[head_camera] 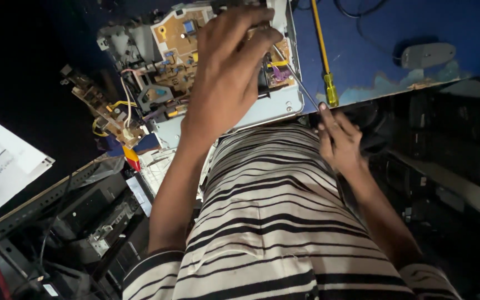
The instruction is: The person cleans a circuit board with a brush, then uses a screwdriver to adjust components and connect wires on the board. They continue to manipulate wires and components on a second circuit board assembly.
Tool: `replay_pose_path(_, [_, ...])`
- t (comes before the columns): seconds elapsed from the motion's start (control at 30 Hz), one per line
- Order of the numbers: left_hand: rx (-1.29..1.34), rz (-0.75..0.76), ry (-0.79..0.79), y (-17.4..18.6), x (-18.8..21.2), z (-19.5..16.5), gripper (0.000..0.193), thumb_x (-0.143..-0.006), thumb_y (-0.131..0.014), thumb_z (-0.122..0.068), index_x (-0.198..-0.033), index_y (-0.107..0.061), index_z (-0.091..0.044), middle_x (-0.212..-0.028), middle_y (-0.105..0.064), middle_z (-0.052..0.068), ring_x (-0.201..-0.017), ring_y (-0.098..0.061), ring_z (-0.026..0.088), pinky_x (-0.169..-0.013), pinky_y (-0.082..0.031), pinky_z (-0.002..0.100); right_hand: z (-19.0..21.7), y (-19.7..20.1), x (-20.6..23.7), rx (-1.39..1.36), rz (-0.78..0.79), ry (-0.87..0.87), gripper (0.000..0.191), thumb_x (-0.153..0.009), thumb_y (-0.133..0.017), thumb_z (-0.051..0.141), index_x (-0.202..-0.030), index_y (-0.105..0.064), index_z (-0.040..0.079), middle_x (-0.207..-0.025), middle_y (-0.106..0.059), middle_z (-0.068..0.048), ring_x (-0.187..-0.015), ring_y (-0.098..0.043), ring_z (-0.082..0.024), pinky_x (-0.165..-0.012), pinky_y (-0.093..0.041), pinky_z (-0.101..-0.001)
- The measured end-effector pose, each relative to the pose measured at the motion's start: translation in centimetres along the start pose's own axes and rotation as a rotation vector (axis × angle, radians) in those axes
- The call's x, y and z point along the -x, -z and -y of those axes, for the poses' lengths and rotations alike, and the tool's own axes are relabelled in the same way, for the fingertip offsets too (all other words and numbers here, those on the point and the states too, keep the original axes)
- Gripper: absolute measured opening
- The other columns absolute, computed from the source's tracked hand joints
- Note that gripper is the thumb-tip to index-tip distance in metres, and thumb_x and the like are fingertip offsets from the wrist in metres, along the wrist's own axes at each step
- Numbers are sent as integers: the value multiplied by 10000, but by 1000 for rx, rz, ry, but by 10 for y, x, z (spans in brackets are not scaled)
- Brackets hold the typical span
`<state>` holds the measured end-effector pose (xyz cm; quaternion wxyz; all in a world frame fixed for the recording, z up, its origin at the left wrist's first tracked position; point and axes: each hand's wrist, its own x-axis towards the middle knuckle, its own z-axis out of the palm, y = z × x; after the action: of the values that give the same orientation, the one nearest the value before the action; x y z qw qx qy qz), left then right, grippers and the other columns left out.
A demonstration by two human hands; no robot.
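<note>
- The one camera sat on my head and looked steeply down along my own body, so my striped shirt (268, 222) filled the lower middle of the view.
- It faced forward and down over the edge of the blue surface (373, 61), which lay along the top of the frame.
- It was close: my left hand (226, 72) and right hand (340, 141) came out large, forearms running in from below.
- Only this single view existed, so nothing overlapped with another.
</note>
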<state>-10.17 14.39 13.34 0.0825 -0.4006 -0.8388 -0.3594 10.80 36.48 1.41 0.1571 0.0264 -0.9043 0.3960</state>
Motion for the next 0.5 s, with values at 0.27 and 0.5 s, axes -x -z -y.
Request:
replay_pose_path(0.27, [-9,33,36,6,-2,-5,353,-943,-640,102,-1261,-666,-48,-1471,-544,82,-1383,-498,268,-1180,-356,482,-42,-37,-5,30,-157,185,512,-878,-624,-136,-1380,-624,-35,-821,-531,-119,-612,-515,-209,-568,-441,-338])
replay_pose_path(0.5, [-3,56,48,8,-5,-8,349,-930,-629,86,-1254,-669,-37,-1472,-529,95,-1391,-485,279,-1176,-340,506,-51,-45,-10,13,-195,226,507,-858,-625,-152,-1357,-630,-60,-800,-516,-118,-604,-526,-202,-548,-433,-330])
